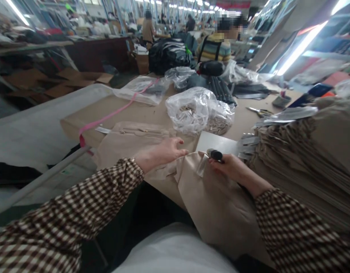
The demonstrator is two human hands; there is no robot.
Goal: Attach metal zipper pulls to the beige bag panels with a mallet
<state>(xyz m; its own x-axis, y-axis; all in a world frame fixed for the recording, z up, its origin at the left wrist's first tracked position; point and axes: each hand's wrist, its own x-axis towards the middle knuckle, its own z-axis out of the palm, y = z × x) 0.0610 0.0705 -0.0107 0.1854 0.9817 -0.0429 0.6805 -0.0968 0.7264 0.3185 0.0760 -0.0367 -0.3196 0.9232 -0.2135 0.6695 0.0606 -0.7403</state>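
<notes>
Worker in a checked shirt bends over a tan panel point(217, 204) that drapes from the edge of the workbench point(146, 110) into the lap, at the centre of the view. The left hand point(163, 151), at 11 o'clock from the panel's middle, has its fingers drawn together on the panel's upper edge, a pinch that would keep the soft material taut and flat. The right hand point(234, 168), at 1 o'clock, is closed round a short dark tool point(215, 154), perhaps a marker or stamp, since blur hides its tip. Just below it a small silvery tab point(202, 165) touches the panel's edge. The hands nearly meet fingertip to fingertip, bringing tool, tab and edge to one spot. A white card point(217, 143) lies just beyond the tool, and a clear bag of pale tabs point(197, 110) sits farther off at 12 o'clock. A high stack of tan panels point(300, 159) rises at 3 o'clock, beside the right arm, with scissors point(258, 111) at 2 o'clock and a pink strap point(112, 113) at 10 o'clock. A co-worker in a striped top point(214, 49) stands at the bench's far end
</notes>
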